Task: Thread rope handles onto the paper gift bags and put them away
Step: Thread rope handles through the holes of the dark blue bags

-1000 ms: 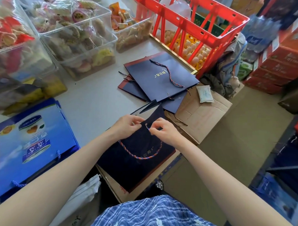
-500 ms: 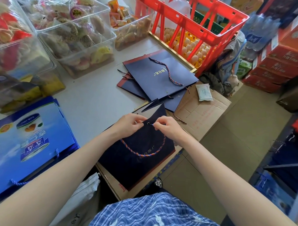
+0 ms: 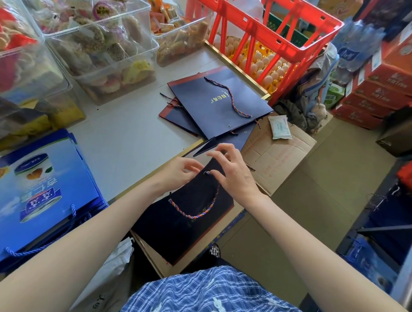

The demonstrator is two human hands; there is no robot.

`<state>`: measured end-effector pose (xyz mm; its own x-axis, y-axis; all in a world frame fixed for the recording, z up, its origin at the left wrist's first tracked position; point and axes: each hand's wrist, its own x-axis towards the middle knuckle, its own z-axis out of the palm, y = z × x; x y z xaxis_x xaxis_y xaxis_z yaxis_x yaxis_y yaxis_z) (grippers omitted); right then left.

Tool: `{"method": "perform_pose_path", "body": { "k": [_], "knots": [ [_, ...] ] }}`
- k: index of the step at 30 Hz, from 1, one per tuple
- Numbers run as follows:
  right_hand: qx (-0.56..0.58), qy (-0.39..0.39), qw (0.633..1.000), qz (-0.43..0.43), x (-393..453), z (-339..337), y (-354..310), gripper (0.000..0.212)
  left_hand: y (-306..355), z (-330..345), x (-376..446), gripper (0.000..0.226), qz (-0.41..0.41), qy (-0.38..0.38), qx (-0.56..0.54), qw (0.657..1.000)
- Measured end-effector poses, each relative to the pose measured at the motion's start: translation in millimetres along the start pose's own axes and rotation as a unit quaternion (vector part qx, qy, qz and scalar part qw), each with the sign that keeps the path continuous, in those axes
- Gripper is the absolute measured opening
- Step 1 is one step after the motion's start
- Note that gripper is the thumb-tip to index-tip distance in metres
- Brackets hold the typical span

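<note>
A dark navy paper gift bag (image 3: 183,227) lies flat over the table's front edge. A twisted multicolour rope handle (image 3: 193,215) hangs in a loop across its face. One rope end pokes through the eyelet (image 3: 207,172) near the bag's top. My left hand (image 3: 178,174) grips the top edge of the bag left of that eyelet. My right hand (image 3: 234,173) hovers over the eyelet, thumb beside the rope end and the other fingers spread and raised. Further back on the table lies a stack of navy bags (image 3: 216,102), the top one with its rope handle (image 3: 232,105) fitted.
Blue printed bags (image 3: 42,196) lie at the left. Clear tubs of snacks (image 3: 99,47) line the table's back. A red crate (image 3: 263,29) stands over trays of eggs. An open cardboard box (image 3: 277,158) with a wipes pack (image 3: 279,127) sits right of the table. Red cartons (image 3: 377,91) are stacked far right.
My right hand has let go its pinch on the rope end at the eyelet and spread its fingers. My left hand still holds the bag's top edge.
</note>
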<state>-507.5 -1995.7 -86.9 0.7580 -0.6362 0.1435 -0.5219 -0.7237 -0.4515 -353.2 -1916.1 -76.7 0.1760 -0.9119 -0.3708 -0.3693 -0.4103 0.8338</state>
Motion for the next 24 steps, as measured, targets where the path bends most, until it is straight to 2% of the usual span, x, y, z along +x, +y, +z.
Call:
{"method": "perform_pose_path", "body": {
  "k": [2,6,10,13,17,19,20,22,24],
  "knots": [
    [0.006,-0.030,0.999,-0.029,1,-4,1,0.027,2,1,2,0.013,0.006,-0.003,0.019,1.000],
    [0.059,-0.077,0.995,-0.017,4,-11,2,0.014,6,6,6,0.006,0.023,0.001,0.050,0.998],
    [0.043,-0.115,0.992,-0.026,11,-17,5,0.016,6,2,8,0.008,0.003,0.014,0.011,1.000],
    [0.038,-0.138,0.989,-0.029,12,-19,7,0.017,4,-1,11,0.010,-0.006,0.013,0.024,1.000],
    [0.028,-0.175,0.983,-0.043,11,-24,3,0.020,8,-5,13,0.015,0.049,-0.023,0.068,0.996],
    [0.020,-0.181,0.982,-0.051,7,-28,5,0.021,9,-15,13,0.015,0.080,-0.042,0.151,0.984],
    [0.017,-0.178,0.983,-0.052,3,-29,7,0.021,7,-23,15,0.012,0.086,-0.029,0.191,0.977],
    [0.027,-0.158,0.986,-0.038,-6,-31,13,0.022,6,-45,18,0.011,0.071,0.001,0.199,0.977],
    [0.048,-0.131,0.990,-0.010,-7,-32,16,0.020,12,-57,20,0.011,0.066,-0.010,0.183,0.981]
  ]
}}
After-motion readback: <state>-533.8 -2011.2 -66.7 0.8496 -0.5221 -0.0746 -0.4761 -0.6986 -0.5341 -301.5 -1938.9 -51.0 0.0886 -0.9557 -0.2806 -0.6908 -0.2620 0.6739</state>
